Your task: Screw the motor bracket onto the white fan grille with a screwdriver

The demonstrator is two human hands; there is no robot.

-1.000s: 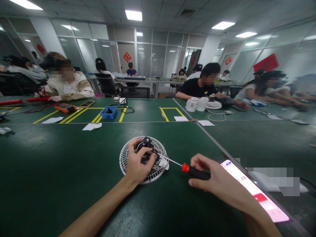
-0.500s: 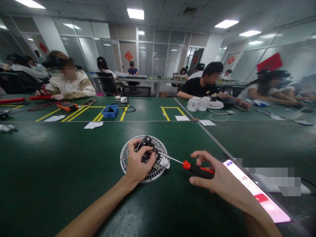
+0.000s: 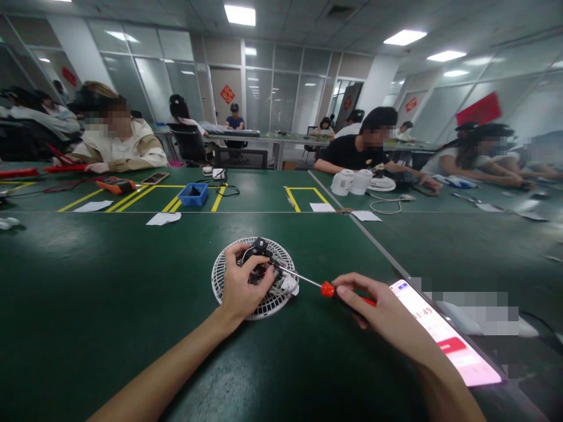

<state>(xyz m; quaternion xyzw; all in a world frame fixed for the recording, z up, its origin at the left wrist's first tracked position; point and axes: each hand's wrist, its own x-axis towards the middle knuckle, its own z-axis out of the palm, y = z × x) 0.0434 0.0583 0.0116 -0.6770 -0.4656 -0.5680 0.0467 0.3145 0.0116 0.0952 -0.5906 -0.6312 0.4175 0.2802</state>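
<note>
A white round fan grille (image 3: 217, 280) lies on the green table in front of me. On it sits a dark motor assembly (image 3: 260, 246) with wires and a white part (image 3: 289, 285) beside it. My left hand (image 3: 246, 284) is closed around the motor assembly, thumb and fingers pinching near its right side. My right hand (image 3: 367, 296) grips the handle of a red and black screwdriver (image 3: 326, 289). Its metal shaft points left, with the tip at the motor assembly between my left fingertips. The exact spot the tip touches is too small to make out.
A lit phone (image 3: 444, 334) lies right of my right hand. Farther back are a blue bin (image 3: 193, 194), an orange multimeter (image 3: 116, 185), paper slips (image 3: 163, 218) and white cylinders (image 3: 343, 182). A person in black (image 3: 373, 140) sits across the table, another person (image 3: 118, 138) at left.
My right fingers, spread apart around the screwdriver handle before, have closed onto it. The left hand keeps its hold on the motor assembly. The whole view has shifted slightly.
</note>
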